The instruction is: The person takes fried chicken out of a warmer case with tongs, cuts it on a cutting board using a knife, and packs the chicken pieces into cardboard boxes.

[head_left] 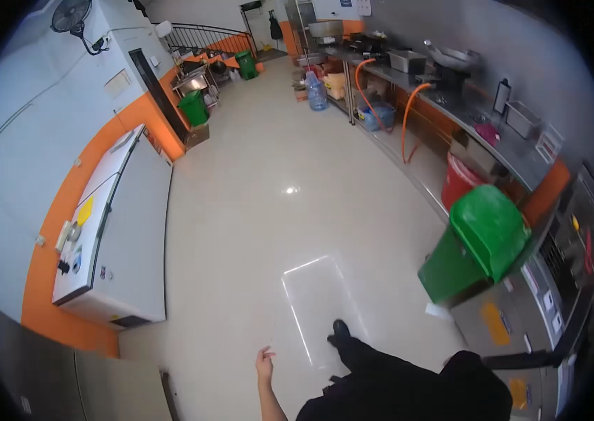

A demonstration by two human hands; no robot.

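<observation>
My left hand (264, 363) hangs over the shiny pale floor (227, 231), with nothing visible in it. Its fingers look loosely apart, touching nothing. My right hand is out of sight, behind or beyond my dark clothing (409, 386). One black shoe (340, 328) shows below me on the floor, to the right of my left hand.
Along the left wall stands a long white chest freezer (128, 238) with small items on top. A green lidded bin (479, 238), a red bucket (459, 179) and a steel counter (465, 116) line the right. Orange hoses (407, 123) hang beneath it. Further off are green bins (194, 107) and a water bottle (316, 93).
</observation>
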